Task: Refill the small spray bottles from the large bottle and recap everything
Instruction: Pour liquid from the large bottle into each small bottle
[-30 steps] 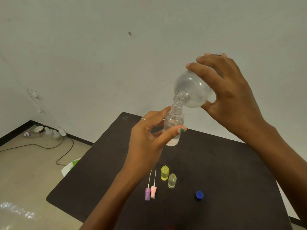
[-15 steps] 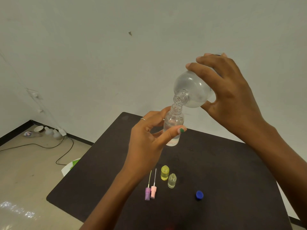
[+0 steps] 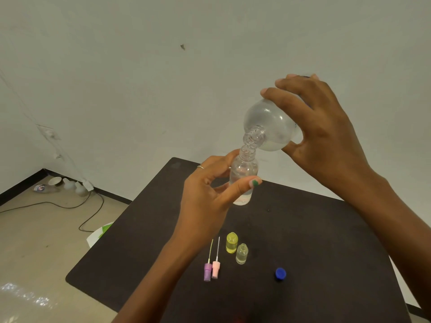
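Pale walls meet at a corner on the left, and a dark surface [image 3: 303, 241] stands out from them over a beige floor [image 3: 35, 241]. Above the surface's far edge the right hand [image 3: 326, 136] grasps the large clear bottle [image 3: 270, 127] round its body, fingers [image 3: 286, 99] curled over the top and thumb underneath, so that it is tipped neck-down toward the left. Its open threaded mouth sits right at the mouth of a small clear spray bottle [image 3: 245, 173], which is held up off the surface, nearly upright, slightly tilted. The left hand [image 3: 205, 197] holds this small bottle, the thumb with a green nail pressed on its near side and the other fingers behind it; a ring shows on one finger. Clear liquid is visible in the small bottle.

Near the surface's front edge, two more small bottles stand uncapped and just beside each other: a yellow bottle [image 3: 231, 242] and a clear bottle [image 3: 241, 253] a little nearer the front. Toward the left edge from them lie two spray tops with thin dip tubes pointing away, a purple spray top [image 3: 207, 271] and a pink spray top [image 3: 215, 269], side by side and touching or nearly so. A blue cap [image 3: 280, 273] lies toward the right edge, well apart from the bottles.

On the floor by the wall's base sit a few white items, a paper cup [image 3: 54, 181] and a black cable [image 3: 77, 206].
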